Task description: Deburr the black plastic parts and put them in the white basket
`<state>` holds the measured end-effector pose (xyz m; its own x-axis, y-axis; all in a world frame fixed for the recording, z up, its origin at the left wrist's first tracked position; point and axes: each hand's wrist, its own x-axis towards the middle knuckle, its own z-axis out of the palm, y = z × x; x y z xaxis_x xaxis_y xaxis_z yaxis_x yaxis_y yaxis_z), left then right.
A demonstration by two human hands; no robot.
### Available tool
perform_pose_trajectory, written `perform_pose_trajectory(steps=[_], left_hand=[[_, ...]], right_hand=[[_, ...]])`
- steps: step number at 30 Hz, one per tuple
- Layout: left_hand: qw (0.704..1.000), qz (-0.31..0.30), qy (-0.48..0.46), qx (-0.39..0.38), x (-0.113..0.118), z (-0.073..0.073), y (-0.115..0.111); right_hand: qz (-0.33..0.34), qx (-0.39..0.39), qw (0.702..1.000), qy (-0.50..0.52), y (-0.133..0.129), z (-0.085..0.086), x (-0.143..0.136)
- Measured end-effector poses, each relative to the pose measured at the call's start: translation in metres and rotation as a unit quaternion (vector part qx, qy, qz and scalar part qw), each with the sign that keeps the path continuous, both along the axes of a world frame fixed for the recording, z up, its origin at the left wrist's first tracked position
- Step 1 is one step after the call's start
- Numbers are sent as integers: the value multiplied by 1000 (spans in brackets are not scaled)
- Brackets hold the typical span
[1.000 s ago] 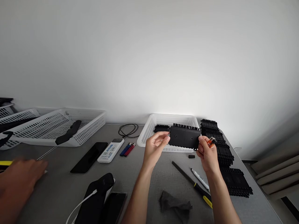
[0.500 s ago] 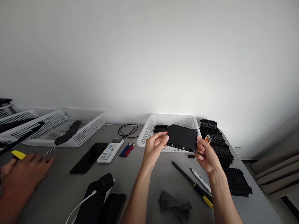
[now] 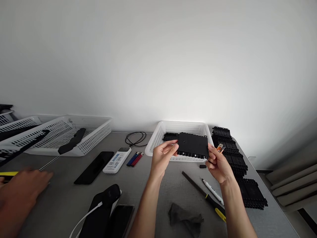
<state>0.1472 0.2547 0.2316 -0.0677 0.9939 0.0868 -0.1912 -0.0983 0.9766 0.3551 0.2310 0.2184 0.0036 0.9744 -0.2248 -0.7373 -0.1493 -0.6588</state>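
Both of my hands hold a flat black plastic panel [image 3: 193, 145] with a notched edge, raised in front of a white basket [image 3: 158, 129]. My left hand [image 3: 162, 157] pinches its left end between thumb and fingers. At the right end, my right hand [image 3: 219, 162] is closed on the panel. An orange object with a metal top [image 3: 220, 148] shows just behind the right fingers; whether they hold it I cannot tell. Another black notched piece [image 3: 170, 136] lies in the basket.
Stacks of black notched panels [image 3: 235, 162] line the right side. Nearby lie a file [image 3: 194, 183], a white marker [image 3: 212, 191] and a dark cloth [image 3: 185, 216]. Lighters [image 3: 136, 159], a white power bank [image 3: 117, 161] and phones sit left. A co-worker's blurred hand [image 3: 27, 188] is far left.
The panel has tilted slightly and shifted a little left in my hands. The co-worker's hand and the yellow-handled tool have moved left.
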Motion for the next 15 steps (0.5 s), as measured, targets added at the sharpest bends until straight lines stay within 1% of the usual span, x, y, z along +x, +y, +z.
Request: perform_pose_trajectory(steps=[6,11,15], left_hand=[[999,-11,30,16,-2,2,-2],[995,-1,71,65,-3,-5,0],[992,-1,93,83,-3,-9,3]], right_hand=[[-52,35,993,-101,-4,1,-3],[-94,65,977,-179,-2,-3,-6],[-124,71,968,-205,-1,-4,-7]])
